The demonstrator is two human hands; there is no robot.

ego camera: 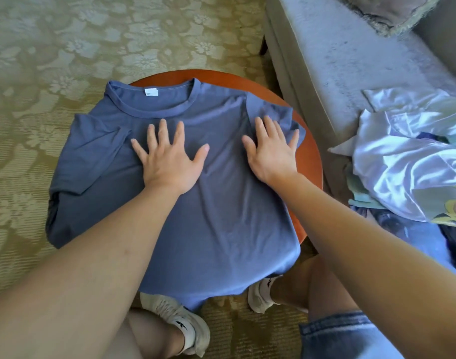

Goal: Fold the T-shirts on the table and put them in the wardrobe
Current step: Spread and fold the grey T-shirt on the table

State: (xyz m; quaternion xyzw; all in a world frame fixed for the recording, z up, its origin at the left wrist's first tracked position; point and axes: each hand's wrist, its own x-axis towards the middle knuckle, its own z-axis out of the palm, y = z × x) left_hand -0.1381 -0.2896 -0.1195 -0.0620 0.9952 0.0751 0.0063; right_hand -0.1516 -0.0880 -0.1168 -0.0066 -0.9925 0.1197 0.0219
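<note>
A blue T-shirt (216, 211) lies spread flat over a small round wooden table (311, 161), collar at the far side, hem hanging over the near edge. My left hand (168, 158) presses flat on the chest of the shirt with fingers spread. Palm down and fingers straight, my right hand (272, 149) rests on the shirt by its right sleeve. The left sleeve droops over the table's left edge.
A grey sofa (338, 55) stands to the right of the table. On it lies a heap of other clothes (413, 161), white satin fabric on top. A patterned beige carpet (53, 60) covers the floor. My knees and white shoes (180, 322) are under the table's near edge.
</note>
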